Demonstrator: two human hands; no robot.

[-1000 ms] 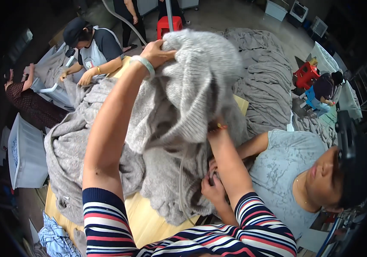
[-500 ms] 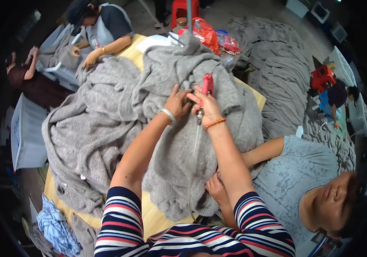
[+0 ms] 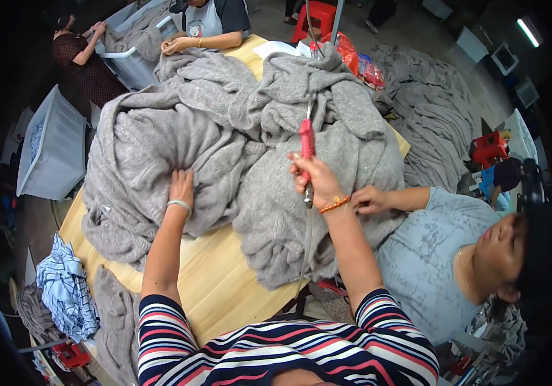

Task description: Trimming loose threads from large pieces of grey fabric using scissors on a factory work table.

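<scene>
My right hand [image 3: 316,178] grips a red air blow gun [image 3: 307,138], its thin metal nozzle pointing away from me. From the gun's metal fitting a clear hose [image 3: 307,238] runs down toward me. Under the gun lies a heap of grey knitted fabric [image 3: 276,199]. My left hand [image 3: 181,188] rests with outstretched fingers against another grey knitted heap [image 3: 140,141] on the left; its fingertips sink partly into a fold. Close to my right wrist, a co-worker's hand [image 3: 370,200] touches the right side of the fabric.
Both heaps lie on a light wooden table [image 3: 224,283]. The co-worker [image 3: 443,257] is close on my right. Another person [image 3: 215,22] handles fabric at the far edge. White bins [image 3: 57,145] stand to the left. A blue patterned cloth [image 3: 66,289] lies lower left. More grey fabric [image 3: 424,109] is piled behind right.
My left hand has moved left, away from the right hand, onto the left heap. The blow gun now sits slightly nearer me. The co-worker's hand has moved up onto the fabric.
</scene>
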